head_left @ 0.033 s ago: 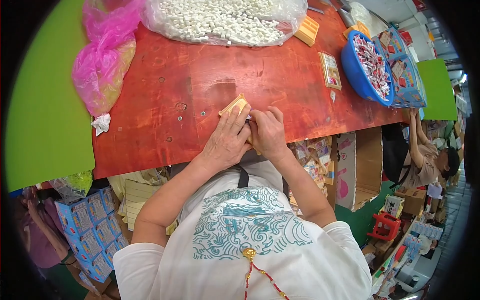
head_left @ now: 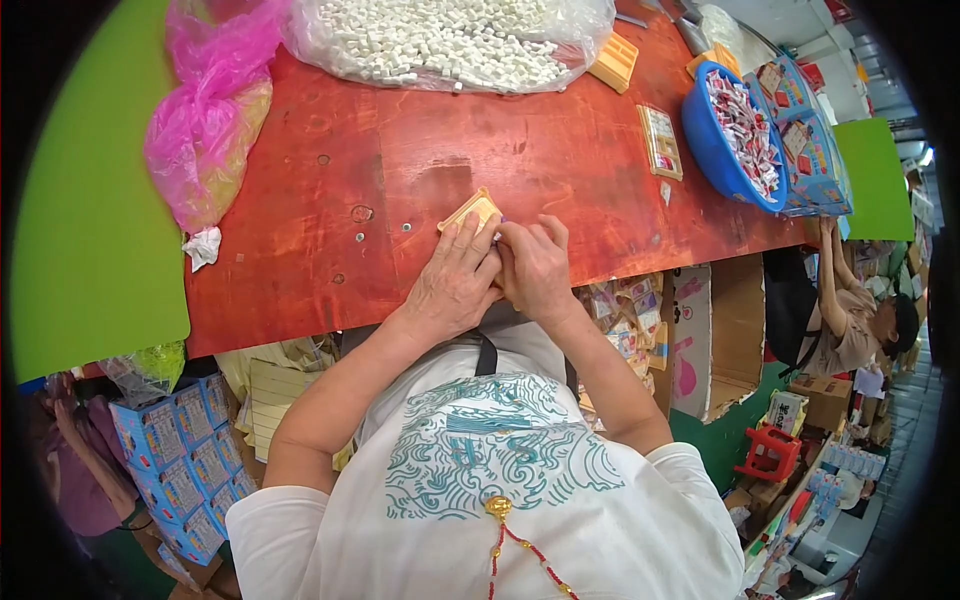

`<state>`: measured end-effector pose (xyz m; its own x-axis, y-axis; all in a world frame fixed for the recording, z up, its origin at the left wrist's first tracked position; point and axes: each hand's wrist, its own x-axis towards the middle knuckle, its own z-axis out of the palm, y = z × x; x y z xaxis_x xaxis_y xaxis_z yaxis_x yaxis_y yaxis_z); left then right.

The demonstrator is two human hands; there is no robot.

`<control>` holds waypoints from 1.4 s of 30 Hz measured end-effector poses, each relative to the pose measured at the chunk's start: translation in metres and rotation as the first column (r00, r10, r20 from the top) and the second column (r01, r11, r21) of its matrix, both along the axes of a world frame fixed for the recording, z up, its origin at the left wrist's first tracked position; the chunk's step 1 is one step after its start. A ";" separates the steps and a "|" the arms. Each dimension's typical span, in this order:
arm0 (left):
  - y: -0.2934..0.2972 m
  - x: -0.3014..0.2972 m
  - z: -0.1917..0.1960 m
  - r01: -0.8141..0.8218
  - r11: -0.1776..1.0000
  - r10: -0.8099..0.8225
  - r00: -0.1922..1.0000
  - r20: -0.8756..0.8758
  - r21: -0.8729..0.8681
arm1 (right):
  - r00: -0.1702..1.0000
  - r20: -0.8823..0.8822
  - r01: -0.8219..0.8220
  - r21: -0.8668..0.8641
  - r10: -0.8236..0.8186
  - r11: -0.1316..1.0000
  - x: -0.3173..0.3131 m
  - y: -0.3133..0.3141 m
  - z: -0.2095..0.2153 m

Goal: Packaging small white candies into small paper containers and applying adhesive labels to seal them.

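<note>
Both hands, left [head_left: 455, 280] and right [head_left: 535, 265], gripping small yellow tray [head_left: 470, 211] on red counter [head_left: 300, 200]; filling under way, steadying needed.

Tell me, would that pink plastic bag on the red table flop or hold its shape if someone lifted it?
The pink plastic bag would probably sag: its film lies crumpled and slumped on the red wooden table. It looks only partly filled, so likely light. The thin film may be slippery and shift when pushed.

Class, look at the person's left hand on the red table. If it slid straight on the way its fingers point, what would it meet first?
The left hand points up and slightly right, already touching the small yellow tray. Beyond that lies bare red table, then probably the clear bag of white pieces, though depth is hard to judge.
</note>
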<state>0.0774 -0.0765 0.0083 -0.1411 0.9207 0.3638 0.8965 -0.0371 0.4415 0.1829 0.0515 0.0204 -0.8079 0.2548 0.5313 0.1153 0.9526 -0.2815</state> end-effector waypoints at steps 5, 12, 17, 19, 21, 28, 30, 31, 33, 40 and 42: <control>0.000 0.000 -0.005 0.001 1.000 -0.001 1.000 0.011 0.010 | 0.999 0.039 0.032 0.046 -0.034 0.998 0.010 -0.013 0.006; -0.003 -0.001 -0.003 -0.013 1.000 0.012 0.997 0.081 0.015 | 0.995 0.053 -0.076 -0.164 0.086 0.983 0.028 -0.017 0.016; -0.001 0.000 -0.001 -0.017 1.000 0.017 0.999 0.042 -0.002 | 0.990 -0.077 0.076 -0.408 -0.117 0.910 0.036 -0.006 0.009; -0.003 0.000 -0.001 -0.022 1.000 0.022 0.999 0.027 -0.006 | 0.963 0.101 0.269 -0.305 -0.250 0.914 0.027 0.002 0.018; -0.002 0.000 0.000 -0.024 1.000 0.024 0.999 0.044 -0.006 | 0.963 0.115 0.268 -0.292 -0.244 0.918 0.020 0.010 0.008; -0.002 0.000 0.000 -0.020 1.000 0.020 1.000 0.020 -0.008 | 0.931 0.273 0.324 -0.310 -0.243 0.894 0.006 0.010 0.004; -0.003 0.000 0.000 0.015 0.998 -0.015 1.000 -0.008 0.060 | 0.930 0.281 0.331 -0.365 -0.237 0.870 0.007 0.013 0.006; -0.003 0.000 0.000 0.017 0.998 -0.017 1.000 -0.010 0.061 | 0.922 0.321 0.348 -0.442 -0.217 0.826 0.007 0.015 0.008; -0.003 0.000 0.002 0.011 0.997 -0.012 1.000 0.009 0.079 | 0.913 0.357 0.368 -0.515 -0.196 0.774 0.007 0.018 0.014; -0.006 0.001 0.009 0.007 0.997 -0.013 0.997 0.076 0.077 | 0.944 0.302 0.313 -0.687 -0.133 0.656 0.009 0.020 0.014; -0.008 0.001 0.019 -0.002 0.998 0.001 1.000 0.016 0.067 | 0.949 0.286 0.305 -0.716 -0.134 0.628 0.014 0.026 0.005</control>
<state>0.0786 -0.0850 0.0269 -0.1491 0.8940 0.4225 0.8893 -0.0656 0.4525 0.1973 0.0780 0.0253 -0.7333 0.6756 -0.0757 0.4233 0.3666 -0.8285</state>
